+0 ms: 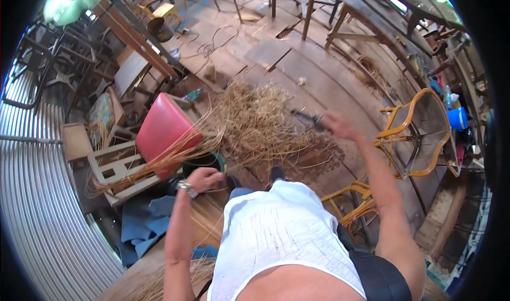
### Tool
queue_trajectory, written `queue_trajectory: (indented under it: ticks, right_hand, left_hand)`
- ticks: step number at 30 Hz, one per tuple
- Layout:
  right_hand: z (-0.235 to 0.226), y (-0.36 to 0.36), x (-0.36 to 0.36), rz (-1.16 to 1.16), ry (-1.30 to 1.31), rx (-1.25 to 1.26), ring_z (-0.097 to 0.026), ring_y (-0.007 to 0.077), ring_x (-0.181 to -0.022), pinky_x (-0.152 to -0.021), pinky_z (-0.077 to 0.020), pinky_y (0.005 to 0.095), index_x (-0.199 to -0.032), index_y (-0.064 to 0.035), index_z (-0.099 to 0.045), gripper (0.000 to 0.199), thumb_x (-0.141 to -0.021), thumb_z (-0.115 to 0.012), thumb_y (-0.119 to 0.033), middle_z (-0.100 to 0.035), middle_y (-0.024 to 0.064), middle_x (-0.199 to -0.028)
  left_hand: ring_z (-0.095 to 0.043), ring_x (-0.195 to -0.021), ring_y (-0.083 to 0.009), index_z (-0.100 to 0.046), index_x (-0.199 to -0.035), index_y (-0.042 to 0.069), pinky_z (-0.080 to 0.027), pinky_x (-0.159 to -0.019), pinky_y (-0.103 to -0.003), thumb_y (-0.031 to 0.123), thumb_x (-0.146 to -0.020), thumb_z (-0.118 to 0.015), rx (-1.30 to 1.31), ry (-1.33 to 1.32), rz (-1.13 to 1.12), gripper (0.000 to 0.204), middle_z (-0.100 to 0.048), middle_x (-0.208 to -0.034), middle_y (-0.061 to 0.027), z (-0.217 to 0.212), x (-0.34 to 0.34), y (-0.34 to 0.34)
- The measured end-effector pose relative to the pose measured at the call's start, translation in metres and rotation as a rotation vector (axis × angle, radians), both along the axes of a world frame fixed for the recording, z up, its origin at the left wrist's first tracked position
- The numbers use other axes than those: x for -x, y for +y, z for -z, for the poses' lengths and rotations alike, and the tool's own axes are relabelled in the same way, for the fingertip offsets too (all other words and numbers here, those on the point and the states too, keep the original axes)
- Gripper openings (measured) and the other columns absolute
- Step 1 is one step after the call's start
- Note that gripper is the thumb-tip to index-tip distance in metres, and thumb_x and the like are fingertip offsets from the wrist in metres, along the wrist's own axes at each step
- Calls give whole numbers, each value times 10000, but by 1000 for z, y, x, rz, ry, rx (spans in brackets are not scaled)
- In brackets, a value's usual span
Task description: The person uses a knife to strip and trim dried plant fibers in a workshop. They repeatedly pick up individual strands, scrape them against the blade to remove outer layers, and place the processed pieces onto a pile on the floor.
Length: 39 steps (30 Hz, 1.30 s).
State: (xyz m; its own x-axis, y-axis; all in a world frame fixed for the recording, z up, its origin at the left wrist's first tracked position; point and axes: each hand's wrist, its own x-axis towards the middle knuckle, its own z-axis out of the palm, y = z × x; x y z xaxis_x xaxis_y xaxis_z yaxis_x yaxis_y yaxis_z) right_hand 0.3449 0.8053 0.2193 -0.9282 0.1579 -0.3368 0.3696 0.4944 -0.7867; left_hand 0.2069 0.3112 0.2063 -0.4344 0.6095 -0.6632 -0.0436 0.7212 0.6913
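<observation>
Head view, steeply down, close.

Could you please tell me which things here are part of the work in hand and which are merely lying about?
In use: left hand, right hand gripping a dark tool, straw strands, dark green bucket.
Lying about: red cushioned chair, orange cane chair, blue cloth.

Dry straw heap (263,123), rough wooden floor (319,78)

A straw heap (260,123) lies between the hands; a cushioned chair (159,136) sits left of the left hand (202,180), a cane chair (419,134) right of the right hand (337,125).
</observation>
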Motion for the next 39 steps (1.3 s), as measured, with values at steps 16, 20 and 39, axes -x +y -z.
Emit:
queue_trajectory:
  ticks: [16,20,39]
  right_hand:
    - [-9,-15,-13,229,-333,634,-411,30,-398,-358,-321,178,-964,-93,-527,229,-964,-518,-322,-549,5,-631]
    - [-10,-15,-7,163,-375,447,-424,33,-403,-360,-330,188,-949,-83,-530,232,-964,-515,-314,-562,12,-633]
    - [-62,17,39,387,264,1,-462,24,-507,-444,-357,214,-898,-87,-549,256,-977,-503,-327,-521,-19,-662]
  left_hand:
    - [-584,-593,-109,-677,-824,43,-449,-566,-266,302,-858,-660,168,178,-330,261,-638,-658,-23,-29,-1,-179]
    - [-647,-690,-204,-682,-876,43,-502,-650,-332,229,-862,-599,411,512,-212,204,-675,-742,-91,-31,-9,-206]
    - [-566,-598,-215,-633,-787,31,-449,-578,-378,339,-890,-558,645,471,-584,333,-611,-658,-119,75,-69,-331]
